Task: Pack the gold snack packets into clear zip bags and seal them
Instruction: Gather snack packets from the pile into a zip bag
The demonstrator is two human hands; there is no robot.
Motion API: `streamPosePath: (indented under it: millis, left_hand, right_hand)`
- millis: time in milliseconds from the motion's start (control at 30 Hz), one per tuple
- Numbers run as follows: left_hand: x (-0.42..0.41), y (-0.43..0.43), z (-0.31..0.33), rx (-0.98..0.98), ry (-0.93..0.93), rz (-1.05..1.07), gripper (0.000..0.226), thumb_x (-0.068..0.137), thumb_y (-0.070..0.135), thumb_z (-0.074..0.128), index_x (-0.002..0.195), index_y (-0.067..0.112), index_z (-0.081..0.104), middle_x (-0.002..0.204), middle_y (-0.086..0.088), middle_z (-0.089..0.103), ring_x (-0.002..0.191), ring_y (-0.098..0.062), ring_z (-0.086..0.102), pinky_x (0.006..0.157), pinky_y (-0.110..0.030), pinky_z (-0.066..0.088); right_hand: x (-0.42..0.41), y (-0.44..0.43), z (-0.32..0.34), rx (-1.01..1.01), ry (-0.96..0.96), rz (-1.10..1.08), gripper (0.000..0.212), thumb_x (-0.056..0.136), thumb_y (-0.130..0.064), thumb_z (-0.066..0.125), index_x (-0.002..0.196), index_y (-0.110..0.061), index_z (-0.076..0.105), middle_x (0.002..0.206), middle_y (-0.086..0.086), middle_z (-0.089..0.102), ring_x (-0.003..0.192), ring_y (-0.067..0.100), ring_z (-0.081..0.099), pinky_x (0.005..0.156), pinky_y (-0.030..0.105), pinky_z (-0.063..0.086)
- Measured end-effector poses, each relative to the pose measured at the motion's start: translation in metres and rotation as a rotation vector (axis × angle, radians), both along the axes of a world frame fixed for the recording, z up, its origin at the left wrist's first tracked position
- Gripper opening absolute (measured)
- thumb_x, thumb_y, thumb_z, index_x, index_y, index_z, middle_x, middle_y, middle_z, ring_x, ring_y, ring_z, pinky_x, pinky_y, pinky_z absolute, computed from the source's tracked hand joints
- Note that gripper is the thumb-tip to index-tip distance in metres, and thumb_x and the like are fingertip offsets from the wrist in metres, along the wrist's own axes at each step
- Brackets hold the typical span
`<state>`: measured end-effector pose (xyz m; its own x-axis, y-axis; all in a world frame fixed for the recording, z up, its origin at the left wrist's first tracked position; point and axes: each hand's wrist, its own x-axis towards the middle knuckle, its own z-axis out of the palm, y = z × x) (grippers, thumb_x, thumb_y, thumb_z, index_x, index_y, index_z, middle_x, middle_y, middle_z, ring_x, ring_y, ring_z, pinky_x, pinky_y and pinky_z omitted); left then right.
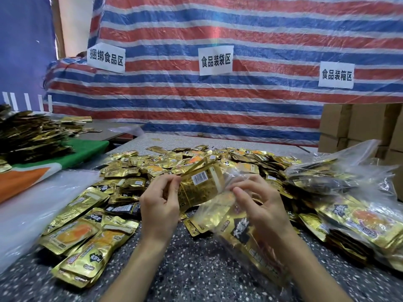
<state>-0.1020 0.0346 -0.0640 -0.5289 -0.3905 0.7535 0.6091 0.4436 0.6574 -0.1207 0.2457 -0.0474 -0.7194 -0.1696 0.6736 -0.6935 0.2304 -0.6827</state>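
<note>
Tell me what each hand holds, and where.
Left hand: stack of gold foil packets, by its left end. Right hand: clear plastic zip bag, at its mouth.

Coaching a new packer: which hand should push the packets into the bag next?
Left: the left hand grips the gold packets at the mouth, while the right hand pinches the clear zip bag.
</note>
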Motion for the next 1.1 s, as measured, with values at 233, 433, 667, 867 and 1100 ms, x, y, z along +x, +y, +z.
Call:
streamPosePath:
  millis: [233,433,667,867,1100]
  left_hand:
    - [0.005,-0.001,0.002,0.091,-0.195,-0.346,0.018,0.094,0.02,0.061,0.082,0.029,0.071,0.083,0.005,0.068,0.074,-0.019,0.068,0.048,-0.027,0.055]
    - [0.003,-0.005,0.006,0.138,-0.264,-0.449,0.024,0.096,0.015,0.06,0.077,0.021,0.073,0.07,-0.001,0.067,0.063,-0.014,0.061,0.049,-0.025,0.05]
    - [0.001,-0.008,0.008,0.016,-0.433,-0.53,0.028,0.094,0.011,0.064,0.069,0.018,0.075,0.065,0.002,0.065,0.061,-0.007,0.056,0.054,-0.018,0.043]
    - [0.0,-0.007,0.005,-0.077,-0.516,-0.493,0.013,0.089,0.019,0.072,0.077,0.016,0.076,0.07,0.002,0.067,0.062,-0.008,0.058,0.055,-0.019,0.044]
    - [-0.001,-0.001,0.012,0.405,-0.497,-0.725,0.052,0.084,0.054,0.055,0.1,0.005,0.063,0.073,-0.014,0.07,0.065,-0.026,0.064,0.056,-0.035,0.054]
  right_hand:
    - [-0.001,-0.001,0.0,-0.016,-0.002,-0.053,0.015,0.089,-0.027,0.062,0.097,-0.033,0.073,0.112,-0.009,0.064,0.107,0.005,0.062,0.084,0.008,0.047]
    - [0.003,-0.003,0.001,0.071,0.006,-0.075,0.012,0.09,-0.029,0.06,0.097,-0.031,0.07,0.111,-0.013,0.065,0.108,0.001,0.06,0.084,0.002,0.042]
    - [0.012,-0.005,0.005,0.076,-0.071,0.09,0.022,0.088,-0.043,0.057,0.096,-0.028,0.07,0.107,-0.011,0.068,0.101,0.012,0.066,0.085,0.032,0.051]
    - [0.016,-0.008,0.007,0.172,-0.169,0.23,0.034,0.082,-0.05,0.058,0.102,-0.031,0.077,0.12,-0.014,0.064,0.119,0.01,0.059,0.095,0.034,0.05]
    - [0.013,-0.011,0.002,0.122,-0.242,0.333,0.053,0.085,-0.016,0.069,0.132,-0.04,0.061,0.136,-0.016,0.059,0.117,0.017,0.065,0.095,0.041,0.057]
